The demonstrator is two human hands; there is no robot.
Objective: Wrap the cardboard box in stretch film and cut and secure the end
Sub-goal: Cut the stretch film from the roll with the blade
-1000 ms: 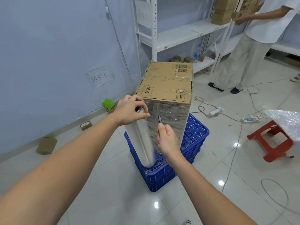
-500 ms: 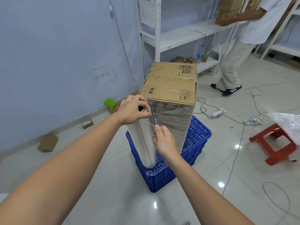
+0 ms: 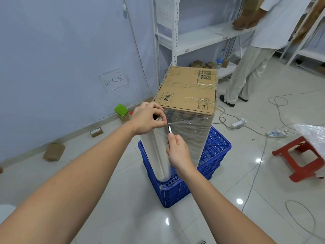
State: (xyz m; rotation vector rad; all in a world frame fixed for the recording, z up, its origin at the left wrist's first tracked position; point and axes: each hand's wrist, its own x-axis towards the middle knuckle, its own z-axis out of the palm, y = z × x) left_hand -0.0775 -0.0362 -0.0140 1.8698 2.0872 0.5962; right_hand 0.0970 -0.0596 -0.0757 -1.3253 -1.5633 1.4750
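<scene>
The tall cardboard box (image 3: pixel 189 90) stands upright on a blue crate (image 3: pixel 216 155), its sides already covered in stretch film (image 3: pixel 190 136). At the box's 9 o'clock side the left hand (image 3: pixel 146 118) grips the top end of the film roll (image 3: pixel 158 152), which stands upright with its foot on the crate. Just beside it, at 5 o'clock from the left hand, the right hand (image 3: pixel 177 152) pinches a small knife (image 3: pixel 169 126), its blade pointing up against the taut film between roll and box.
</scene>
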